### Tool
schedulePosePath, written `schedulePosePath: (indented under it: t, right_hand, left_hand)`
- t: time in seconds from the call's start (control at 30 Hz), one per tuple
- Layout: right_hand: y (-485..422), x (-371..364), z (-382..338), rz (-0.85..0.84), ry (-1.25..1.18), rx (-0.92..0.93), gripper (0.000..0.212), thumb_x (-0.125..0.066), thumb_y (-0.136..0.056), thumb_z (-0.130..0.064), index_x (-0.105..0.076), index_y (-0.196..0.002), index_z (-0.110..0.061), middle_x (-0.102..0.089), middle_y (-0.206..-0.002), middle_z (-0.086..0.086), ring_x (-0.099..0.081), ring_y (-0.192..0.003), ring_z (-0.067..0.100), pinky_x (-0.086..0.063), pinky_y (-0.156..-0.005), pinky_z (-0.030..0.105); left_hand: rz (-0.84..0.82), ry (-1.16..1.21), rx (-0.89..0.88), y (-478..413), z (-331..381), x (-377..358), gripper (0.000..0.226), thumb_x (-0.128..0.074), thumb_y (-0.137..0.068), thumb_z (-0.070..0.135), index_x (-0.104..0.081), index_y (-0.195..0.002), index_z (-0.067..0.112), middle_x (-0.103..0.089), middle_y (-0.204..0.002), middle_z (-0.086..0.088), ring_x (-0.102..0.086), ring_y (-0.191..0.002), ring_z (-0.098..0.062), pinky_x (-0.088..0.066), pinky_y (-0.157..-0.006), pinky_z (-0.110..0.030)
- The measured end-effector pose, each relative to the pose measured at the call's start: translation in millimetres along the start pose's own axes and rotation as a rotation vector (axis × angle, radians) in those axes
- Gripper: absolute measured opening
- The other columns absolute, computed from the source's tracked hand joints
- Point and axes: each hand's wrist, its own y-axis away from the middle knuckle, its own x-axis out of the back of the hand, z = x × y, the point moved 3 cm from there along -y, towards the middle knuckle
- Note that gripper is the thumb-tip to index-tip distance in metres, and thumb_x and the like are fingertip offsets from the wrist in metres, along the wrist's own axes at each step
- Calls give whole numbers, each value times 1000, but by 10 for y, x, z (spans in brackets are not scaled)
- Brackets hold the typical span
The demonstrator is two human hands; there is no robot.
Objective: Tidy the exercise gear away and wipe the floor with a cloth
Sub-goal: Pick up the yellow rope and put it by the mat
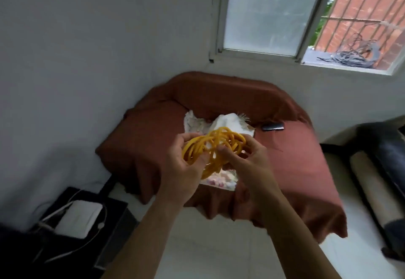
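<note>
Head view: a yellow cord [232, 138] wound into loose loops is held in the air above the front middle of a brown-covered seat [153, 142], clear of its cushion
Left hand [186, 169]: fingers curled through the loops on the seat's left side, gripping several strands at once
Right hand [252, 162]: fingers and thumb bent in on the loops on the seat's right side, pinching them into the bundle
Pale cloth [228, 120]: lies crumpled on the seat cushion, directly under and behind the cord, and reaches the seat's front edge
Dark flat object [272, 126]: on the cushion towards the seat's back right; it may be a phone, too blurred to be sure
Rolled mat [372, 182]: on the floor well to the right of the seat
Low black stand [105, 213]: on the floor at the seat's front left, carrying a white box and cables
Floor [197, 235]: pale tiles in front of the seat; no wet streak shows
Done so far: the cord looks gathered into a coil, by my reading
Left to do: stow the coil, deal with the mat if it counts as gear, then take the cloth to the tiles; I judge the task to be at an early stage
</note>
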Motion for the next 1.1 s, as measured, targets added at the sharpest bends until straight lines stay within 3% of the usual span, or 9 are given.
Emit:
schedulePosePath:
  t: [0.17, 0.3, 0.4, 0.5, 0.6, 0.77, 0.93, 1.0, 1.1]
  right_hand:
    - [-202, -823, -139, -304, -70, 26, 25, -77, -86, -18, -68, -109, -14, -76, -95, 6, -75, -85, 22, -61, -69, 35]
    - [27, -1648, -306, -525, -119, 70, 20, -76, -86, -15, -69, -105, -13, -77, -93, 7, -75, -86, 24, -61, -71, 35]
    - [378, -2383, -435, -695, -138, 97, 15, -76, -86, -15, -71, -100, -13, -77, -91, 10, -75, -84, 27, -61, -69, 39]
    - [829, -3048, -567, -854, -123, 116, 20, -77, -85, -20, -71, -102, -11, -76, -93, 10, -75, -84, 25, -62, -71, 40]
    - [1427, -3668, -680, -1000, -115, 110, 20, -77, -85, -23, -69, -100, -13, -76, -92, 10, -76, -81, 24, -63, -70, 39]
    - [2459, -4582, -809, -1252, -86, 126, 19, -78, -85, -21, -68, -97, -12, -74, -91, 11, -75, -81, 22, -62, -68, 36]
    - [3531, -5252, -803, -1476, -61, 151, 23, -81, -81, -26, -68, -94, -12, -72, -76, 6, -70, -65, 17, -61, -62, 35]
    - [3909, -5441, -764, -1560, -50, 147, 24, -81, -82, -28, -68, -95, -11, -72, -75, 9, -69, -64, 18, -58, -56, 33]
    - [4481, -5724, -681, -1684, -16, 176, 30, -79, -83, -34, -67, -93, -9, -70, -70, 8, -67, -61, 17, -50, -48, 29]
  left_hand:
    - [267, -63, 3, 184, 137, 692, 45, -78, -76, 23, -62, -116, 35, -72, -102, 14, -69, -93, -1, -59, -81, -25]
    - [473, -141, 20, 545, 214, 1409, 74, -83, -70, 23, -50, -135, 29, -71, -112, 8, -70, -100, -8, -59, -88, -39]
    - [669, -234, 21, 980, 283, 2034, 92, -89, -68, 21, -36, -143, 33, -70, -113, 8, -70, -97, -6, -59, -87, -35]
    - [814, -452, -11, 1397, 333, 2564, 98, -91, -68, 28, -35, -148, 27, -60, -130, 9, -63, -108, 0, -54, -90, -20]
    - [921, -665, 19, 1874, 293, 3139, 98, -88, -71, 35, -33, -151, 20, -52, -141, 1, -55, -122, -11, -49, -100, -29]
    - [1174, -772, 43, 2799, 306, 4032, 83, -87, -71, 37, -48, -141, 15, -61, -130, -4, -61, -113, -17, -51, -95, -32]
    - [1396, -813, 184, 3848, 330, 4611, 78, -87, -68, 23, -52, -138, 18, -64, -126, -4, -62, -112, -19, -51, -96, -39]
    - [1473, -805, 233, 4226, 365, 4749, 84, -87, -65, 18, -49, -139, 19, -65, -122, -3, -64, -107, -17, -51, -94, -34]
    - [1587, -759, 329, 4774, 363, 4903, 86, -89, -64, 15, -43, -137, 20, -66, -102, -1, -64, -88, -16, -51, -77, -24]
